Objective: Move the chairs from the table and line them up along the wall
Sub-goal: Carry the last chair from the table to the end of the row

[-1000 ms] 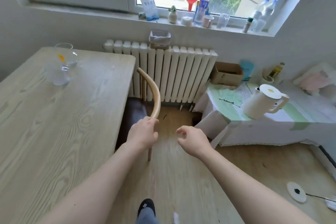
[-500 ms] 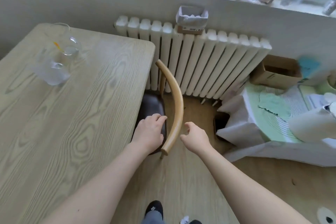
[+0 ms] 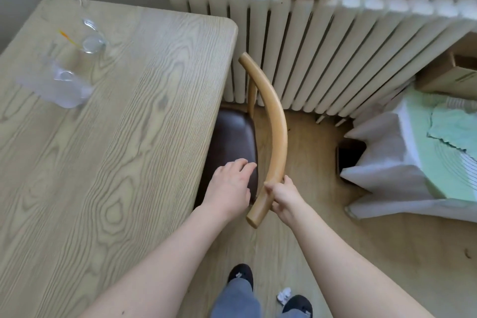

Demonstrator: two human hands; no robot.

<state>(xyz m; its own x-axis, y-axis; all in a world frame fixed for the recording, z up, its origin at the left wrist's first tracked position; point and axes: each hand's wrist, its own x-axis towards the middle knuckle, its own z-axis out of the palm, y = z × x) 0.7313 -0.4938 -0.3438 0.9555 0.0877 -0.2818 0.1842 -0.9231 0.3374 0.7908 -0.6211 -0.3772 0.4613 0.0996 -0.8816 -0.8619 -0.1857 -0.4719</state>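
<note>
A chair (image 3: 275,121) with a curved light-wood backrest and a dark brown seat (image 3: 232,144) is tucked under the right side of the pale wooden table (image 3: 124,137). My right hand (image 3: 282,197) grips the near end of the backrest. My left hand (image 3: 228,184) hovers over the near corner of the seat, fingers spread, holding nothing. The chair's legs are hidden, apart from a bit of the back post.
A white radiator (image 3: 322,41) runs along the wall behind the chair. A low cloth-covered stand (image 3: 387,170) sits to the right with a cardboard box (image 3: 449,72) behind it. Clear plastic cups (image 3: 64,80) lie on the table. My feet (image 3: 241,275) stand on wooden floor.
My right hand moved in and took hold of the backrest's near end. My left hand let go of the backrest and shifted over the seat. My head came closer and tilted down.
</note>
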